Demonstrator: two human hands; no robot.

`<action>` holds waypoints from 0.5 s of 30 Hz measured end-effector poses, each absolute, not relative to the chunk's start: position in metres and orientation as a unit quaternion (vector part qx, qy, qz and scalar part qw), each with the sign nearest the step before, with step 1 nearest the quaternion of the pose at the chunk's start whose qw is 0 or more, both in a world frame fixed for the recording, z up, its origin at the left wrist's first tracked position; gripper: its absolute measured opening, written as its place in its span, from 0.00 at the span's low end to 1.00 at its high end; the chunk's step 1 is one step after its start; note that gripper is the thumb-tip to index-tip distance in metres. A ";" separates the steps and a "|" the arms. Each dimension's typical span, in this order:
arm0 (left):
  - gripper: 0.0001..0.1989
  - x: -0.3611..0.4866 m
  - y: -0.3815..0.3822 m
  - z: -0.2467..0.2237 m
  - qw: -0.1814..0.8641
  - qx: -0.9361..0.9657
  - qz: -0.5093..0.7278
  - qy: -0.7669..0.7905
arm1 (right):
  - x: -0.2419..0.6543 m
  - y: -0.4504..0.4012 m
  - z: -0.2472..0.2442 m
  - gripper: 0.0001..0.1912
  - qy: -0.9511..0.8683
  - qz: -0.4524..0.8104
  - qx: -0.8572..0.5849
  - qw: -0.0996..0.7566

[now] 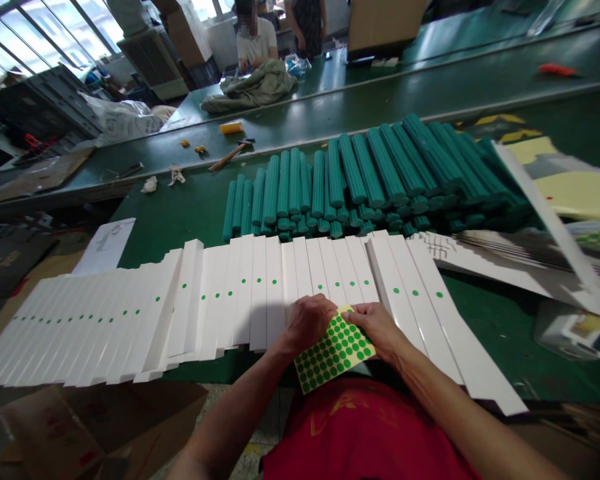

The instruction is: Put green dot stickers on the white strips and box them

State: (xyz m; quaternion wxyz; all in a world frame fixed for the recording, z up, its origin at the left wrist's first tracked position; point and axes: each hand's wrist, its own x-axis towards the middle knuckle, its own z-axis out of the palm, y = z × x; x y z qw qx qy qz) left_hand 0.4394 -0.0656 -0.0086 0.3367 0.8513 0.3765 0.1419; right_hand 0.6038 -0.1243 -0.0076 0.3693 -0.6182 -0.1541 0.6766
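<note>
A yellow sheet of round green stickers [336, 352] is held near my body, over the front edge of a row of long white boxes [265, 300]. My right hand [377, 327] grips the sheet's upper right edge between thumb and fingers. At the sheet's upper left, my left hand [310, 320] has its fingers bent together; whatever they pinch is too small to make out. Many of the white boxes carry one green dot each, while a few in the middle, just beyond my left hand, show none.
Green ribbed rolls [370, 173] are piled behind the boxes. A hammer [229, 157] and yellow pieces [231, 127] lie farther back. At the right are white cardboard strips [550, 220] and a tape roll [570, 330]. A person [257, 40] sits across the tables.
</note>
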 end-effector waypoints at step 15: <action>0.06 0.429 0.005 -0.042 0.389 0.676 0.034 0.625 | 0.601 -0.124 -0.006 0.08 -0.149 0.699 -0.606 0.348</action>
